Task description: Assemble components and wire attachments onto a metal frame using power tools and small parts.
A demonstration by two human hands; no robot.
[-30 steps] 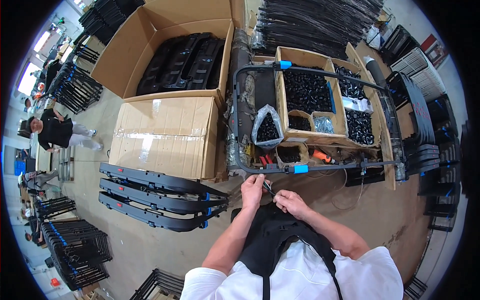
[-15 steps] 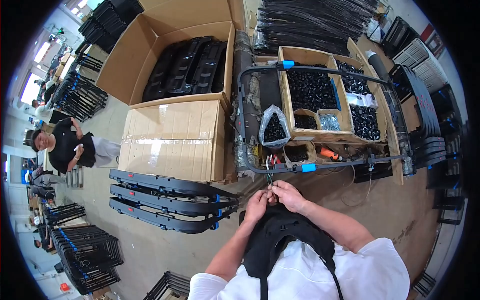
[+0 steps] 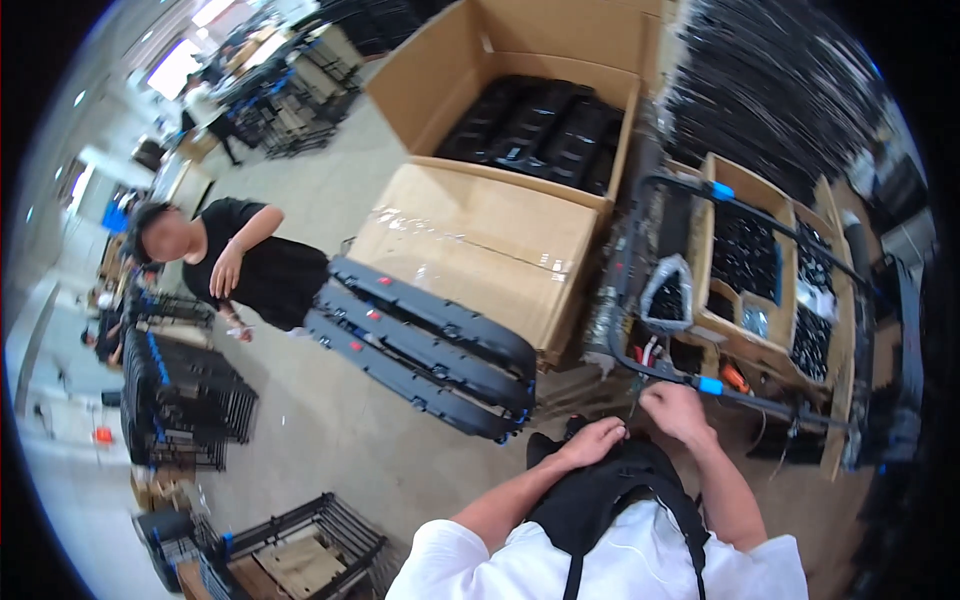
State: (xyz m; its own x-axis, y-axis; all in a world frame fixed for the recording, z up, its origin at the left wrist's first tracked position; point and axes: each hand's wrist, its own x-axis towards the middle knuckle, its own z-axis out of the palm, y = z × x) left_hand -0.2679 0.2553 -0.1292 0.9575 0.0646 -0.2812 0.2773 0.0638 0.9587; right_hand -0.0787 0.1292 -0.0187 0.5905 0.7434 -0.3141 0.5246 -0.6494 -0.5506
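Note:
My right hand is closed beside the near rail of a black tubular frame with blue clips. A thin strand shows beside its fingers; whether they grip it, I cannot make out. Lower and to the left, my left hand has its fingers drawn together over the black apron I wear; what they hold, if anything, is hidden. Red-and-white handled tools stand just beyond my right hand, and an orange-handled tool lies to its right.
Long black curved parts are stacked at left against a taped carton, with an open carton of black parts behind. Wooden bins hold small black pieces. A person in black stands at left; metal frames lie below.
My hands, together half a second ago, are now apart, the right one farther forward. The view has swung left. The person at left appears nearer, with an arm raised.

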